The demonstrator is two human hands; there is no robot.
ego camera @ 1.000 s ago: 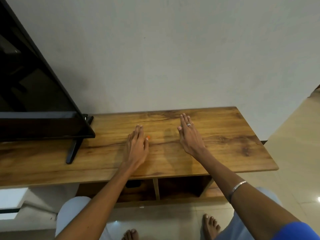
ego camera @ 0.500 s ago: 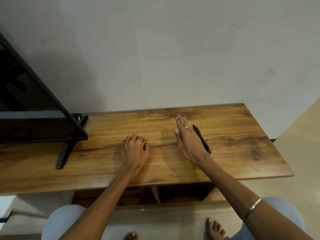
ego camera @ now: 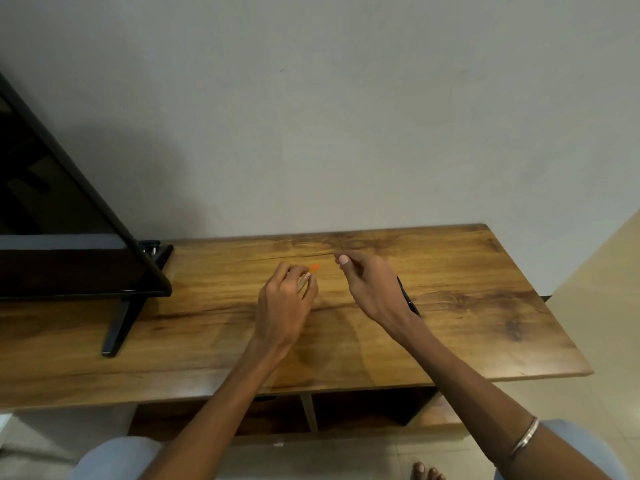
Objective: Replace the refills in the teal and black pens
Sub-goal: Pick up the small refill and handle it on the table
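Observation:
My left hand (ego camera: pixel 285 301) is lifted slightly off the wooden table (ego camera: pixel 485 323), its fingers closed around thin pale refills (ego camera: pixel 304 283) with an orange tip (ego camera: pixel 314 267) poking out past the fingertips. Just to the right, my right hand (ego camera: pixel 372 287) hovers above the table with loosely curled fingers, and I see nothing in it. A black pen (ego camera: pixel 408 301) lies on the table, partly hidden under my right hand and wrist. No teal pen is in view.
A black TV (ego camera: pixel 52 244) stands on the left of the table on a slanted black leg (ego camera: pixel 119 323). The wall runs directly behind. Open shelf compartments (ego camera: pixel 363 407) sit under the tabletop, and the table's right edge ends at the tiled floor.
Both hands lay flat on the table before. My left hand has curled around the orange-tipped refills and lifted them. My right hand has risen and curled, leaving the black pen on the table.

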